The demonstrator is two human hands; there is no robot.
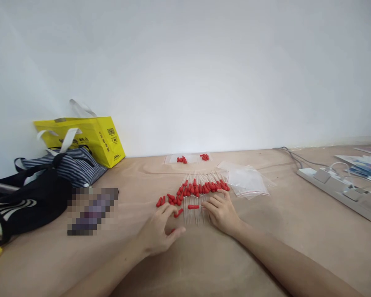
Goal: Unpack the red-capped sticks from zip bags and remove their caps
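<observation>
My left hand [158, 231] hovers low over the table, thumb and fingers spread apart. A loose red rubber bulb [179, 213] lies at its fingertips, and a bit of red shows behind the thumb. My right hand [221, 212] has its fingers closed on a glass dropper whose red bulb [193, 207] points left, toward my left hand; the tube is mostly hidden by the fingers. Just in front of both hands lie several clear glass tubes [191, 216]. Behind them is a row of droppers with red bulbs [207, 187], and loose red bulbs [170, 198] are heaped to its left.
Clear plastic bags [249, 180] lie behind my right hand. Another bag with red bulbs [182, 159] is by the wall. A power strip [340, 192] stands right; a yellow bag [102, 140], striped bag [80, 165] and black bag [34, 202] stand left.
</observation>
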